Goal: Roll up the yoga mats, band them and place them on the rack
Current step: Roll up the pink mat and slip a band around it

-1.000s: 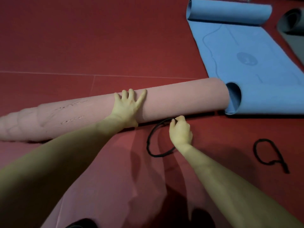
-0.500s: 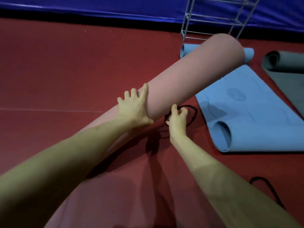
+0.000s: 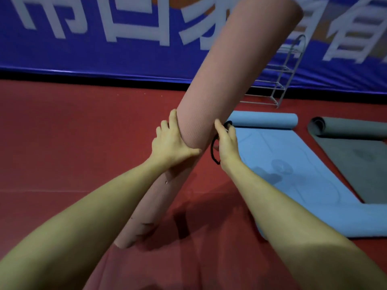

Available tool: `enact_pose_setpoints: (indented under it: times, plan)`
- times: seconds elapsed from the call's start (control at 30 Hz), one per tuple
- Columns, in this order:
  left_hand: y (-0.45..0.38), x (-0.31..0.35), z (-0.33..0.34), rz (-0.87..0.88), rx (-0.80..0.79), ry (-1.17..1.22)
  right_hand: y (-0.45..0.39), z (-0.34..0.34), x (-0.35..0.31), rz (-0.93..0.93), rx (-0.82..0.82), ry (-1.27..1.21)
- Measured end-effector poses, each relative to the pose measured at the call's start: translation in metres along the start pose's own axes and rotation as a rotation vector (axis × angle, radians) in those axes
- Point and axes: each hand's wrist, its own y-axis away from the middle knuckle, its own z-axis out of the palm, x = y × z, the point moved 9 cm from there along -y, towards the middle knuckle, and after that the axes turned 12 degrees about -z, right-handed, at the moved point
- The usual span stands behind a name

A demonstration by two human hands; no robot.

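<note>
Propping the rolled pink foam yoga mat (image 3: 226, 80) on end on the red floor (image 3: 62, 143), left hand (image 3: 170, 143) cupping its middle, right hand (image 3: 227, 143) pinching the black elastic band (image 3: 213, 152); looks light, squishy, probably unrolls unless gripped mid-roll.

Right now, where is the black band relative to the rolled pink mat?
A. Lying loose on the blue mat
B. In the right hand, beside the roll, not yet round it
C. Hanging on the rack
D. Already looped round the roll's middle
B: the right hand pinches the black band against the side of the rolled pink mat, and no band circles the roll.
</note>
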Motion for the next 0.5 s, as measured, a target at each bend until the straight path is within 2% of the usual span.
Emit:
enact_pose_setpoints:
  times: [0.13,0.33,0.43,0.5]
  plan:
    - [-0.003,0.003,-0.018,0.0,-0.014,0.205,-0.013,0.01,-0.035,-0.032,-0.07,-0.008]
    - [0.007,-0.008,-0.025,0.018,0.018,0.538,-0.018,0.019,-0.065,-0.122,-0.168,0.111]
    - [0.009,-0.016,-0.008,-0.018,-0.049,0.585,-0.014,0.021,-0.058,-0.103,-0.19,0.131]
    - [0.008,-0.022,0.007,-0.049,-0.148,0.593,-0.009,0.02,-0.045,-0.055,-0.2,0.163]
